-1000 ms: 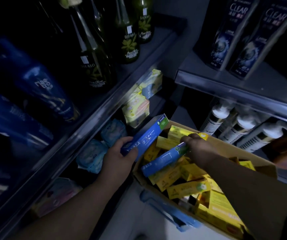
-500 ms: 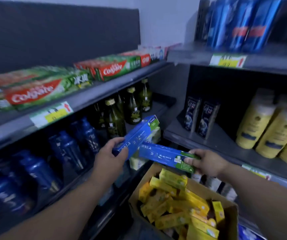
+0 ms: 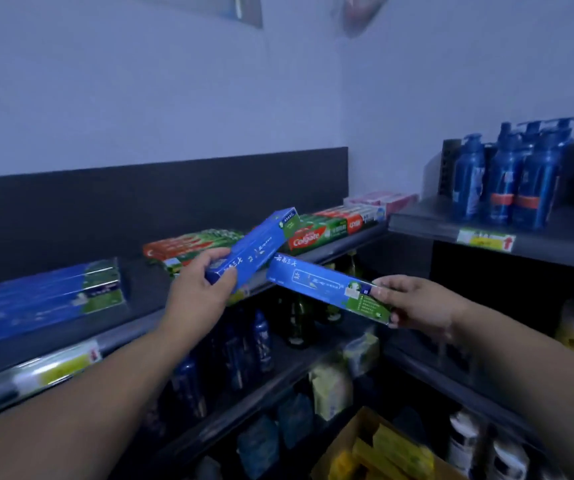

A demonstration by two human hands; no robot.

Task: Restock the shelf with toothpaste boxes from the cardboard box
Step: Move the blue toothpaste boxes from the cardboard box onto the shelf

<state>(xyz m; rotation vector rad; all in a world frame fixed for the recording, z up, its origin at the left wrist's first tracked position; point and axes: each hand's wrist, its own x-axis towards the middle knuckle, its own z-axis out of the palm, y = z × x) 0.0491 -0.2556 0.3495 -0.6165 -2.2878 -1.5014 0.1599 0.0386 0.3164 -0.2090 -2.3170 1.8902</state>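
Holding: my left hand [image 3: 197,299] grips one blue toothpaste box [image 3: 258,247]; my right hand [image 3: 417,303] pinches a second blue box [image 3: 323,289] by its green end.
Where: both are airborne at the top shelf's [image 3: 140,289] front edge, before the Colgate boxes [image 3: 313,233].
Risk: their ends nearly cross; a knock could break my light pinch, dropping one toward the cardboard box [image 3: 349,434].

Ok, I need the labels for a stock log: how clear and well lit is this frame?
Head view: dim bluish light; the blue stack at the shelf's left is motion-smeared; the Colgate boxes read clearly; the blue box in the left hand and second blue box in the right hand are fairly sharp, fine print unreadable; lower shelves shadowed.
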